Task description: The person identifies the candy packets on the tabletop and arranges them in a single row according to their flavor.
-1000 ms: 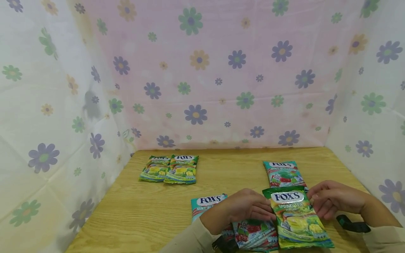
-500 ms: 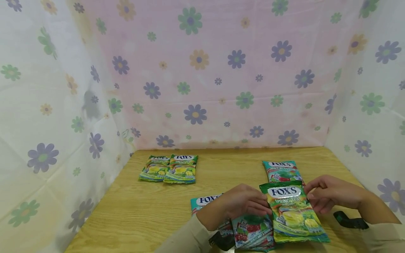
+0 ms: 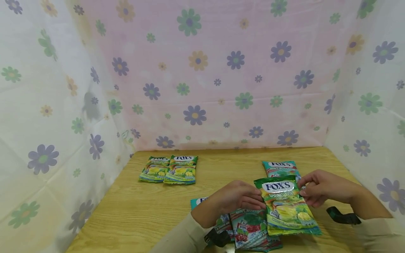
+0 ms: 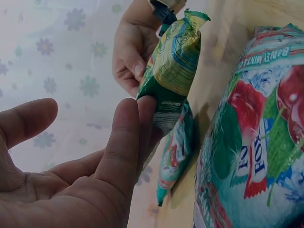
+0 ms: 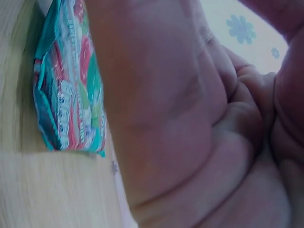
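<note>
A green-and-yellow Spring Tea packet (image 3: 289, 212) is held between two hands at the near right, label facing up, tilted and raised off the worktop (image 3: 133, 218). The right hand (image 3: 329, 191) pinches its right edge, fingers bent. The left hand (image 3: 235, 198) is at its left edge; in the left wrist view the fingers lie straight against the packet, thumb spread well away from it.

Beneath the left forearm and hand, at the near side, a mint packet (image 3: 198, 202) is partly hidden by the wrist, and a Mint Blossom packet (image 3: 249, 230) lies just to its right, overlapping it. Beyond the held packet, at the far right, a teal Mint Blossom bag (image 3: 279, 169) is partly covered from the camera. At the far left, two more packets in green and yellow, a left one (image 3: 154, 170) and a right one (image 3: 181, 170), lie side by side with edges overlapping. Flowered cloth (image 3: 171, 70) stands behind and on both sides.
</note>
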A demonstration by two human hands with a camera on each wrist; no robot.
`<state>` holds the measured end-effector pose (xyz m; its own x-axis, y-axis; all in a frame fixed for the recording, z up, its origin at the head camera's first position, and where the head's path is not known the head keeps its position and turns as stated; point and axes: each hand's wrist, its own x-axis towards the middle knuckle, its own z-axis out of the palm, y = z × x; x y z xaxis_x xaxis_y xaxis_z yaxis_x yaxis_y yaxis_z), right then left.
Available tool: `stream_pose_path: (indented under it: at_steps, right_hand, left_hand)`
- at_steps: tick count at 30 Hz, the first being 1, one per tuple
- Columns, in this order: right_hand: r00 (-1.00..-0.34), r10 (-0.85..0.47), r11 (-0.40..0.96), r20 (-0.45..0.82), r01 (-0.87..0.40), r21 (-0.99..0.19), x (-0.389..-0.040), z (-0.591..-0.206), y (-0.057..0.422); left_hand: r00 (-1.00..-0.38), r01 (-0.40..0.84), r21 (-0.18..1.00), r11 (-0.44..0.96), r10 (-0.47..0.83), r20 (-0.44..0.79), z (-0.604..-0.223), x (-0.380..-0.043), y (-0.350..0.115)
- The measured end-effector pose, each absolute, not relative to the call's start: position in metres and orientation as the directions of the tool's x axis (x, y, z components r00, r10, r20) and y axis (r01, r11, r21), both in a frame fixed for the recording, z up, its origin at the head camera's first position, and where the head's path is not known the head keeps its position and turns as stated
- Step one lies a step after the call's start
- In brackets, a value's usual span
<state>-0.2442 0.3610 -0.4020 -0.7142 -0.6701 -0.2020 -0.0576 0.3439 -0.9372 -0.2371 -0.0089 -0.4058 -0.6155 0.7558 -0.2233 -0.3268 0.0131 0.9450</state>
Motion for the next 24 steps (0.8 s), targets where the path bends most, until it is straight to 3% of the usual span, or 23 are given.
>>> stream_pose_path:
  at_steps: [24]
  right_hand:
    - [-0.792, -0.585, 0.417, -0.173, -0.111, -0.902, -0.259, -0.383, 0.315]
  left_hand:
    - [-0.709, -0.217, 0.976, 0.001, 0.687, -0.158, -0.399, -0.252, -0.044]
